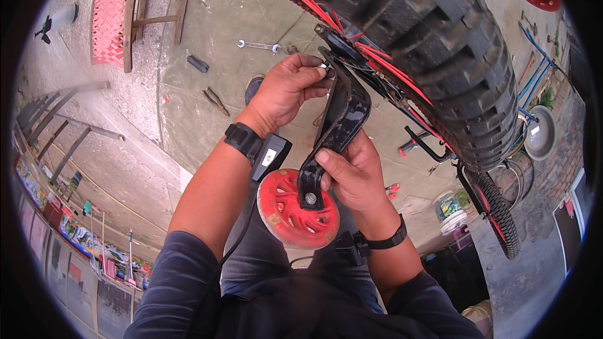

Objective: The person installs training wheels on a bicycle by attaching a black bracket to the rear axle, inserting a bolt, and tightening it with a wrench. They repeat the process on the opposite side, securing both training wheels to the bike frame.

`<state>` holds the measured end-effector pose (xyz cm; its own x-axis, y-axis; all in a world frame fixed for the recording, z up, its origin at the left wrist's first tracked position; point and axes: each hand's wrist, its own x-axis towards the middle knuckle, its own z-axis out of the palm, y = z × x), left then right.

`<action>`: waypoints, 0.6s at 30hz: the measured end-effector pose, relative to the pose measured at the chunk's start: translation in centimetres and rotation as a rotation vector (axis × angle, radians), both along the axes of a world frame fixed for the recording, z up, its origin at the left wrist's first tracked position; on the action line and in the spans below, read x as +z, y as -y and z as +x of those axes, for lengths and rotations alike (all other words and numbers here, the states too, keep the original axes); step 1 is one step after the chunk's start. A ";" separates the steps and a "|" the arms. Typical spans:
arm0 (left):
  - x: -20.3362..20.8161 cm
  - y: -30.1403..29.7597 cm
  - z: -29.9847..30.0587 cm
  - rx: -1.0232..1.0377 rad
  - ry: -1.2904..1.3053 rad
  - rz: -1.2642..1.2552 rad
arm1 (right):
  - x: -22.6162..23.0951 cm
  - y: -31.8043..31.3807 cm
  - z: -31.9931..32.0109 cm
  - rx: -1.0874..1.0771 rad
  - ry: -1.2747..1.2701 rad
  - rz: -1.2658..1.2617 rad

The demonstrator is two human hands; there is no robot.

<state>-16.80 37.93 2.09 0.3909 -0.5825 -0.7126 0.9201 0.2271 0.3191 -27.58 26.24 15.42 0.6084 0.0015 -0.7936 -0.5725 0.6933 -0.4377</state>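
Far right on the ground, a clear plastic jar with a green and white label; colours only, print too small to tell. Lower left, a row of bright packages along a shopfront. Centre: a black curved bracket, bent metal, scuffed, with a red training wheel bolted at its lower end, silver nut at the hub. Upper end of the bracket against the hub of a knobby black tyre with red spokes. Left hand pinched shut on a small silvery fastener at the bracket's top. Right hand clasped around the bracket's lower arm, thumb across it, just above the wheel. On the ground beyond, a spanner and pliers.
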 end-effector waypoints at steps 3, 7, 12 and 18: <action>0.2 -0.1 -0.3 0.003 0.006 0.101 | 0.1 0.0 0.0 -0.009 0.001 0.004; 0.7 -0.4 0.0 -0.155 0.126 0.172 | 0.0 0.0 -0.1 -0.019 0.003 0.008; 1.1 0.3 0.6 -0.281 0.210 0.245 | -0.3 -0.1 -0.3 -0.020 0.019 0.005; 1.4 0.9 1.0 -0.220 0.162 0.232 | -0.2 -0.1 -0.1 -0.021 0.022 0.002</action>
